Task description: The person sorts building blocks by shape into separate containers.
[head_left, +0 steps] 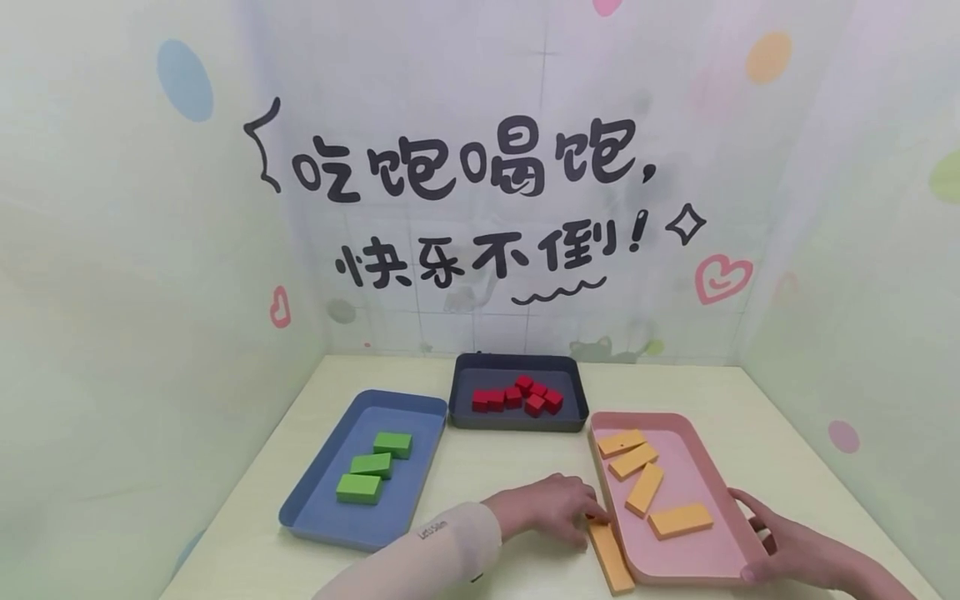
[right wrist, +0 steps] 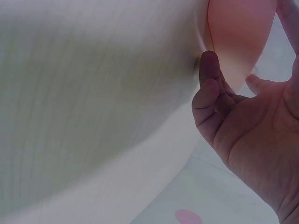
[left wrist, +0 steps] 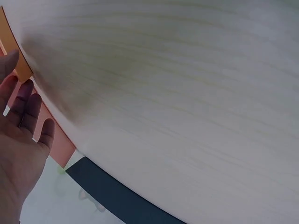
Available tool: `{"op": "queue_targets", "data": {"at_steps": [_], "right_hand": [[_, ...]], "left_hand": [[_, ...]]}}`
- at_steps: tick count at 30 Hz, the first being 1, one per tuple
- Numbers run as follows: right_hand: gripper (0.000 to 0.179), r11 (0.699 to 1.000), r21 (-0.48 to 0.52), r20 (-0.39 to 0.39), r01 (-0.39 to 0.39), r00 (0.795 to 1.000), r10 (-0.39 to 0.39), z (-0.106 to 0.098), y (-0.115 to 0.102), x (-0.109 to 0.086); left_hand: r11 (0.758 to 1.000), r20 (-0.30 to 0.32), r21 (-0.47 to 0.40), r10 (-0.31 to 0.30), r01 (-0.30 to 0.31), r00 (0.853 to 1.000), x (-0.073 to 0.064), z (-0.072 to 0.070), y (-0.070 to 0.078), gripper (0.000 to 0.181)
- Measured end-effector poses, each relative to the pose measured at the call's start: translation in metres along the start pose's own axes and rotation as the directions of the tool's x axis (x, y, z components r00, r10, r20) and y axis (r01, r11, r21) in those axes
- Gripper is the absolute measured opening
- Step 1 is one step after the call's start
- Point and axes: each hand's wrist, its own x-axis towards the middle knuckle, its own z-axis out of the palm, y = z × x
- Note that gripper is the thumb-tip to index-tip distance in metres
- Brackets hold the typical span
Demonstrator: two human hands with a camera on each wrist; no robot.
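Between the thumb and fingertips of my left hand (head_left: 551, 508) is one end of a yellow-orange rectangular block (head_left: 611, 558). That block lies lengthwise along the outside of the pink tray's left wall. In the left wrist view, the block (left wrist: 13, 44) shows with the thumb and fingers at its end. My right hand (head_left: 795, 546) holds the near right corner of the pink tray (head_left: 720, 562), thumb at the near wall and bent fingers along the right side. Inside that tray lie several similar yellow-orange blocks (head_left: 681, 521), spread along its left and near parts.
To the left, a blue tray (head_left: 315, 508) carries three green blocks (head_left: 358, 489). A dark grey tray (head_left: 517, 422) with several small red cubes (head_left: 534, 405) stands at the back middle. Printed wall sheets enclose the pale table (head_left: 495, 462) at the back and sides.
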Motion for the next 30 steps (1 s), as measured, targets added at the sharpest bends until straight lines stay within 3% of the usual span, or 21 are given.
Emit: {"op": "queue_targets", "data": {"at_steps": [10, 18, 25, 30], "right_hand": [[0.09, 1.0, 0.004, 0.0, 0.001, 1.0, -0.001, 0.001, 0.003, 0.0], [0.09, 1.0, 0.016, 0.012, 0.0, 1.0, 0.0, 0.001, 0.001, 0.0], [0.09, 1.0, 0.003, 0.004, -0.004, 1.0, 0.004, -0.001, 0.001, 0.001], [0.09, 1.0, 0.005, 0.001, 0.0, 1.0, 0.0, 0.001, 0.0, 0.0]], "left_hand": [[0.998, 0.0, -0.023, 0.053, -0.053, 0.999, 0.004, 0.002, 0.001, 0.048], [0.996, -0.034, 0.074, 0.05, -0.047, 0.998, -0.001, 0.006, -0.003, 0.038], [0.997, -0.079, 0.077, -0.02, 0.026, 0.997, -0.014, 0.001, -0.017, 0.032], [0.991, -0.138, 0.029, -0.127, 0.132, 0.982, -0.02, -0.005, -0.035, 0.03]]}}
